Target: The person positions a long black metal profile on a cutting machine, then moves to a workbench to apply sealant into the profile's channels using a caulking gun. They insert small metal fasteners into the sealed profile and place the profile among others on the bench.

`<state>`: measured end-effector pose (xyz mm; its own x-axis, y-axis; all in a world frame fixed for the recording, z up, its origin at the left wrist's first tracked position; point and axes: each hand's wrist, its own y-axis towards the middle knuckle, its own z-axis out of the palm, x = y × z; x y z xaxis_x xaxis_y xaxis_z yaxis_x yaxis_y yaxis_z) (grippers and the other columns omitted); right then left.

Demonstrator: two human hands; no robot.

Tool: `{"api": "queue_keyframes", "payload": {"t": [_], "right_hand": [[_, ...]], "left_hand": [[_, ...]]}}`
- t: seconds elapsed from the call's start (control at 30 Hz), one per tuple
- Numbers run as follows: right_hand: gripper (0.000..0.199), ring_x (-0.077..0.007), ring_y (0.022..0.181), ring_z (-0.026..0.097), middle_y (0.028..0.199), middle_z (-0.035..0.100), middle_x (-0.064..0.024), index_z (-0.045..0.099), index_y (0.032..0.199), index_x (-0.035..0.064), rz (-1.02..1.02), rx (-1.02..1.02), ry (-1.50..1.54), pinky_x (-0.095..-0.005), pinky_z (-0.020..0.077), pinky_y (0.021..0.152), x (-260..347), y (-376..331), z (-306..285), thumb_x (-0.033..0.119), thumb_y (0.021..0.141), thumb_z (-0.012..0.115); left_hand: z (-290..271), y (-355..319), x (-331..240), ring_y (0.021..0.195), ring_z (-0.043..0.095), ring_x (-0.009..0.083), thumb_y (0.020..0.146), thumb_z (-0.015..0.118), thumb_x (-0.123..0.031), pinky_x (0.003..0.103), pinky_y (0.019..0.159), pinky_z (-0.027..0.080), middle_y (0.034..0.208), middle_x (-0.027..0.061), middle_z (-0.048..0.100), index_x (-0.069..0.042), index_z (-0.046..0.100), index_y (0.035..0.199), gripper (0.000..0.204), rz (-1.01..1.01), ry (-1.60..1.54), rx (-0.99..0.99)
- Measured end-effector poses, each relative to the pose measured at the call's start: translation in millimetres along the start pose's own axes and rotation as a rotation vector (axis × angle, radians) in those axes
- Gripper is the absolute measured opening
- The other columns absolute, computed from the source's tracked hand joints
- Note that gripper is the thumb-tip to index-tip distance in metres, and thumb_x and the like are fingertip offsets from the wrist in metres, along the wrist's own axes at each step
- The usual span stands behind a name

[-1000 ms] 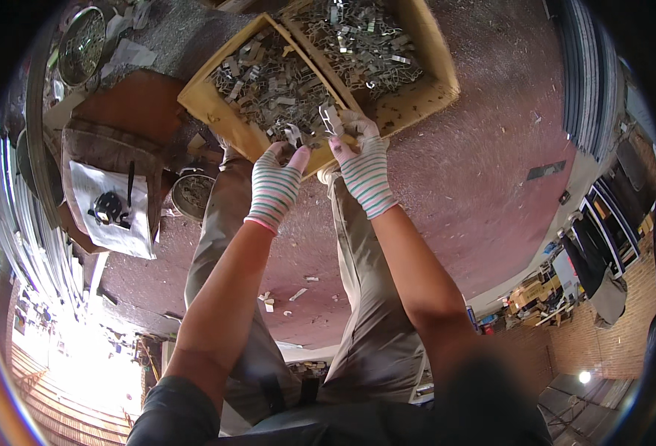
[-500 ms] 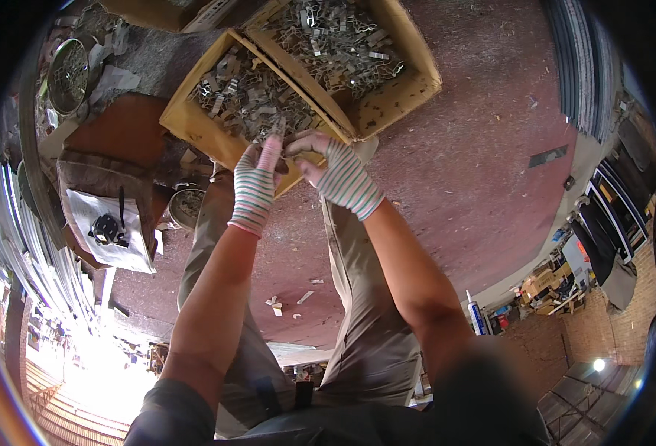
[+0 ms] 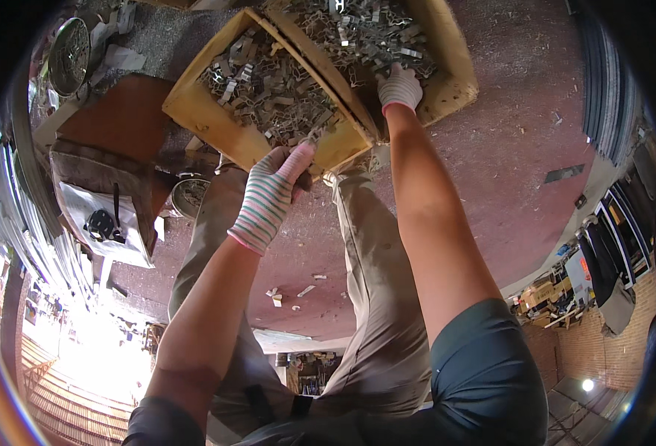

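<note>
My left hand (image 3: 268,195), in a striped fingerless-style glove, is closed in front of the left box, pinching a small metal clip (image 3: 315,135) between thumb and fingers. The left cardboard box (image 3: 248,146) holds a heap of bent metal clips (image 3: 268,93). Beside it, the right cardboard box (image 3: 454,56) contains more metal clips (image 3: 369,33). My right hand (image 3: 401,89), gloved the same way, reaches down into this box. Its fingers are apart and touch the near edge of the heap; the fingertips are partly hidden among the pieces.
Left of the boxes stands a brown padded seat (image 3: 112,119) with a white sheet and a black object on it. A round metal tin (image 3: 189,195) sits near my leg, and another round container (image 3: 68,56) is farther left. Long dark profiles (image 3: 610,82) lie at the right.
My right hand has left the left hand and moved right and forward into the right box. My left hand has shifted slightly right. The boxes appear farther right as the view has turned.
</note>
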<state>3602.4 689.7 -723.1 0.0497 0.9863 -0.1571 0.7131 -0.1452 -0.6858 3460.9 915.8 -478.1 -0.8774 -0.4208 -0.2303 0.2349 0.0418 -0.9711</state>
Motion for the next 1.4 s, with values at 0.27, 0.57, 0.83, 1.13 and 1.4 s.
{"api": "queue_keyframes", "payload": {"t": [0.27,0.57,0.83,1.13,1.4], "right_hand": [[0.04,-0.036,0.103,0.069,0.108,0.071,-0.0189,0.059,0.123,0.0038,-0.187,-0.077,0.3,-0.0441,0.056,0.089,-45.1,-29.8,-20.3,0.025,0.092,0.072],[0.043,-0.0221,0.103,0.062,0.118,0.065,-0.0083,0.055,0.125,0.011,0.226,0.469,1.823,-0.0431,0.0594,0.084,-92.5,-135.0,-119.9,0.011,0.088,0.078],[0.026,-0.0188,0.085,0.066,0.104,0.069,-0.0101,0.062,0.116,0.007,-0.235,0.588,2.254,-0.0293,0.0562,0.073,-84.3,-299.6,-236.8,0.008,0.093,0.073],[0.031,-0.0147,0.09,0.064,0.105,0.068,-0.0064,0.061,0.114,0.0038,-0.257,-0.356,1.349,-0.029,0.0556,0.081,-71.2,-576.8,-403.9,-0.004,0.087,0.073],[0.046,-0.0326,0.097,0.068,0.108,0.069,-0.0151,0.061,0.11,0.0065,-0.516,-1.062,1.111,-0.0379,0.0555,0.084,-81.2,-743.1,-421.4,-0.01,0.071,0.079]], "left_hand": [[-1.4,1.9,10.4,0.053,0.048,0.0053,0.092,0.073,-0.05,0.022,0.049,0.038,0.069,-0.0004,0.061,-0.006,0.067,0.097,0.044,-0.015,-0.028,0.041],[-5.3,-58.1,32.0,0.049,0.05,0.0069,0.089,0.075,-0.052,0.024,0.044,0.035,0.068,-0.0011,0.059,-0.007,0.067,0.102,0.048,-0.001,-0.033,0.01],[-6.0,-213.7,-41.6,0.061,0.057,0.0069,0.092,0.076,-0.043,0.023,0.056,0.044,0.072,-0.0005,0.062,-0.004,0.066,0.098,0.041,0.168,0.127,0.134],[16.4,-367.6,-134.2,0.055,0.05,0.0075,0.09,0.076,-0.049,0.026,0.046,0.04,0.084,-0.0007,0.064,-0.005,0.064,0.129,0.06,0.226,0.35,0.328],[18.6,-481.4,-113.0,0.061,0.051,0.007,0.096,0.063,-0.06,0.023,0.052,0.041,0.079,-0.0013,0.059,-0.007,0.059,0.105,0.054,0.467,0.699,0.811]]}}
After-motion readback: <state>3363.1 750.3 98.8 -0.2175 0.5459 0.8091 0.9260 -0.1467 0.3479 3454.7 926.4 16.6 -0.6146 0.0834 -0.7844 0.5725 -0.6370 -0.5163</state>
